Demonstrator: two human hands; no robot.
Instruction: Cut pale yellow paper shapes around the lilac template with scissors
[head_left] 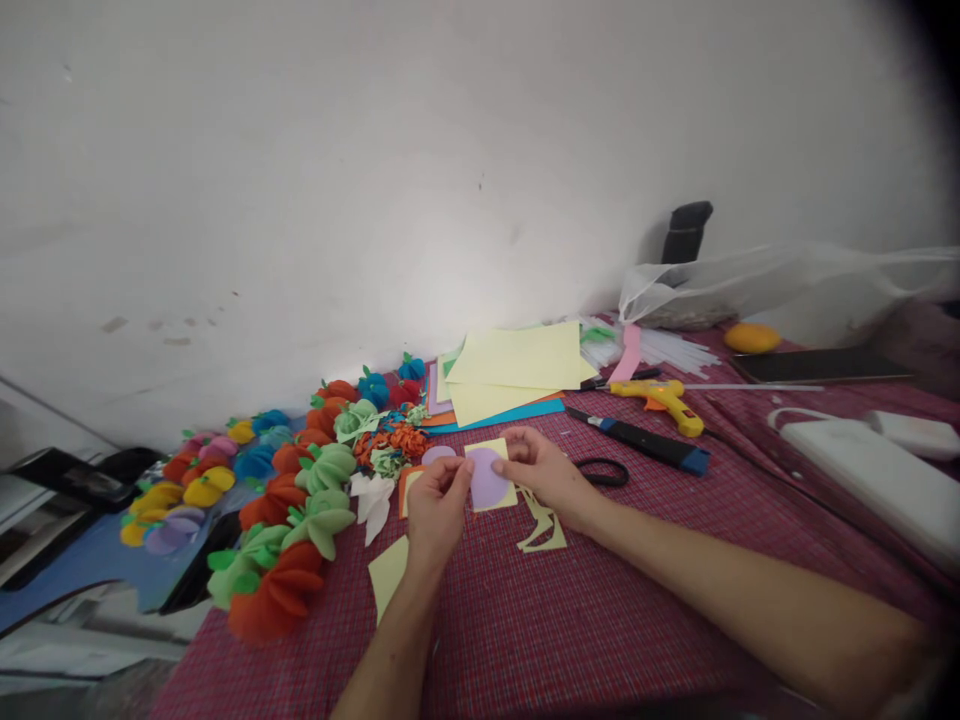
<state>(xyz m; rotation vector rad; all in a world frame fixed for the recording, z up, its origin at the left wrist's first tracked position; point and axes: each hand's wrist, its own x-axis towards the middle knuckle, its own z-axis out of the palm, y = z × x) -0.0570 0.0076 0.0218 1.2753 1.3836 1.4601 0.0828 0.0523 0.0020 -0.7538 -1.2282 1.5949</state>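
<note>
Purple circle: lies against a yellow square (495,446), between both hands over the middle of the table (525,620). The circle (489,482) covers most of the square.
Left hand: thumb and forefinger of the left hand (435,510) are pinched together at the circle's left edge.
Right hand: the right hand (551,480) is closed on the right side, thumb on the circle, other fingers at or behind the square.
Feel: probably very light, thin and soft, felt or paper; likely to bend or crease rather than break, and the layers could slide on each other.
Hold: best by opposite edges, both layers in one light pinch, the middle left flat.
Scraps: yellow scraps (555,538) lie just beside the right hand, towards the near edge.
Tools: a knife (649,443) and a glue gun (667,400) lie right of the hands; a black loop (606,484), perhaps a scissor handle, is nearer them.
Ornaments: bright ornaments (326,468) crowd the left edge; sheets (517,358) are stacked by the back edge.
Hard to see: the square's back, the right fingertips behind it, and whether the layers are joined. The near edge is partly cut off.
</note>
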